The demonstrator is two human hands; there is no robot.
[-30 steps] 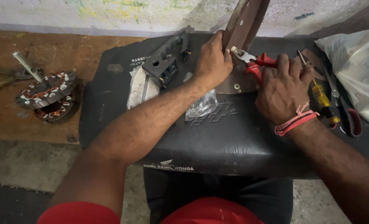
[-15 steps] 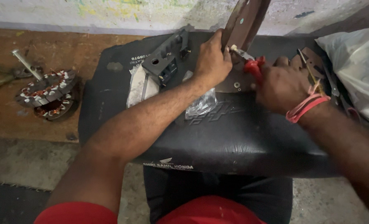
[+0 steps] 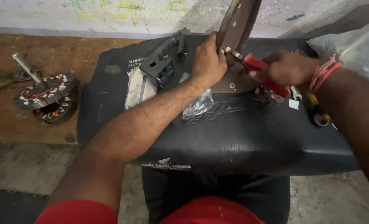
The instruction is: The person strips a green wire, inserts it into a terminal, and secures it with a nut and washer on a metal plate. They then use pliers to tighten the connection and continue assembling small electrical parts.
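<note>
From the head camera, a person sits at a black padded seat (image 3: 234, 137) that lies across their lap like a small table.

The left hand (image 3: 208, 62) reaches out to the far side of the seat. It is closed around the edge of a brown fan blade (image 3: 238, 25). The blade stands up tall and leans a little to the right. Its wide bottom end rests flat on the seat, just right of the left hand.

The right hand (image 3: 286, 68) comes in from the right. It is squeezed tight around the red handles of a pair of pliers (image 3: 257, 68). The metal tip of the pliers points left and touches the blade right beside the left thumb. It seems to pinch a small screw there, but that part is too tiny to see well. Red threads (image 3: 323, 70) are tied around the right wrist.

A dark grey plastic part (image 3: 163, 62) with holes lies on the seat, just left of the left hand. Crinkly clear plastic (image 3: 197, 105) lies under the left arm. Small tools (image 3: 313, 108) lie on the seat near the right arm.

Far left, on a brown wooden bench (image 3: 68, 54), sits a round motor coil (image 3: 47, 95) with copper wire. A metal rod (image 3: 24, 66) sticks up beside it. A whitish plastic bag (image 3: 354, 45) sits at the far right.
</note>
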